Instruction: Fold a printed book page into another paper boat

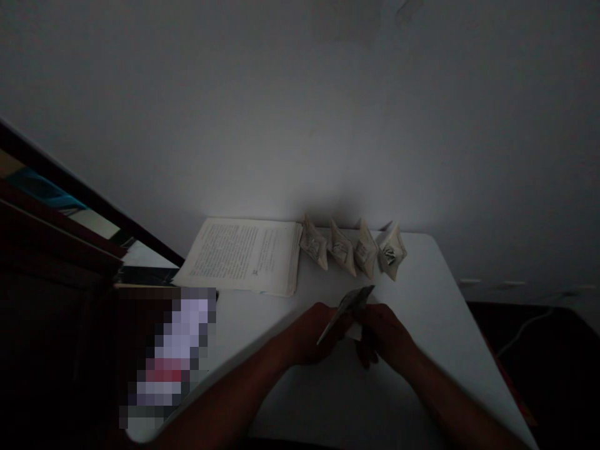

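Observation:
Just above the near middle of the table, both hands are closed on one folded piece of printed paper point(349, 304). My left hand point(310, 335) grips its left side, and my right hand point(385, 332) has the right side, where a pale flap shows between the hands. Shadow hides most of the fingertips. Beyond the hands, several folded paper boats point(366, 250) stand in a row near the wall, their pointed ends towards me. Left of the boats lies a stack of loose printed pages point(239, 255).
The white table point(431, 287) has a rounded far corner and meets a plain wall point(300, 125). At the left edge a blurred-out bright patch point(175, 344) covers some object. Dark furniture point(51, 300) stands on the left, and a pale cable point(525, 325) runs at the right.

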Demonstrator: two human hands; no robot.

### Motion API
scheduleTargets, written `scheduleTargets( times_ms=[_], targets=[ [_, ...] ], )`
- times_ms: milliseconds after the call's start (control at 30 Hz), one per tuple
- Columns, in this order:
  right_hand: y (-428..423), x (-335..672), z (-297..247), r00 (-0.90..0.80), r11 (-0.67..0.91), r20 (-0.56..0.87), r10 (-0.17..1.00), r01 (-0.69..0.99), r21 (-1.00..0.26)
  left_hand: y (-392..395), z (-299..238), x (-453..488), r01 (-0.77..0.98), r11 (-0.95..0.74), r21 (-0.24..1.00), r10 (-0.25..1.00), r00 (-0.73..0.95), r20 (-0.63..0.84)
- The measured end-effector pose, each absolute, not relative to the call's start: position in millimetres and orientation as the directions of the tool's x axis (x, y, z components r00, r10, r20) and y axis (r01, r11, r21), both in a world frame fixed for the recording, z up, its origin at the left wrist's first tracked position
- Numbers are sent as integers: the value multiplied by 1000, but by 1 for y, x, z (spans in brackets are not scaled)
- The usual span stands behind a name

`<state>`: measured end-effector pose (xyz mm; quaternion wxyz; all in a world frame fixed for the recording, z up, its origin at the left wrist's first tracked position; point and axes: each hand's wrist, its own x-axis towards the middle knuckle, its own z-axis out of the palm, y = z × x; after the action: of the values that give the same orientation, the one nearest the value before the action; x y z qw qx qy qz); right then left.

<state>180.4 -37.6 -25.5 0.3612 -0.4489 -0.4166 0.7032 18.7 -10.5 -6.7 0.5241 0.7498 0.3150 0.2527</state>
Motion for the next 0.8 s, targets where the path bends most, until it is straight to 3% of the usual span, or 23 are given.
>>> scheduleTargets(
  times_ms=[133,300,400,533,700,800],
  targets=[
    [-38,180,-22,-329,-392,-335,883,-123,-912,-11,-7,17,210,-275,938,703,709,48],
    [-39,179,-24,-277,-344,-297,914,-138,-929,-12,-12,19,-26,53,998,635,772,-14],
    [-40,179,-26,-259,-334,-288,922,-156,-929,-14,-15,22,-106,187,977,687,725,-52],
    [-39,179,-29,-294,-323,-248,923,-244,-914,-16,-17,24,-138,269,953,695,713,-92],
    [-37,178,-31,-142,-233,-192,971,-394,-889,-13,-24,23,-138,287,948,706,700,-112],
    [-36,175,-26,-144,-225,-177,974,-488,-844,-12,-23,23,-129,283,950,731,670,-127]
  ],
)
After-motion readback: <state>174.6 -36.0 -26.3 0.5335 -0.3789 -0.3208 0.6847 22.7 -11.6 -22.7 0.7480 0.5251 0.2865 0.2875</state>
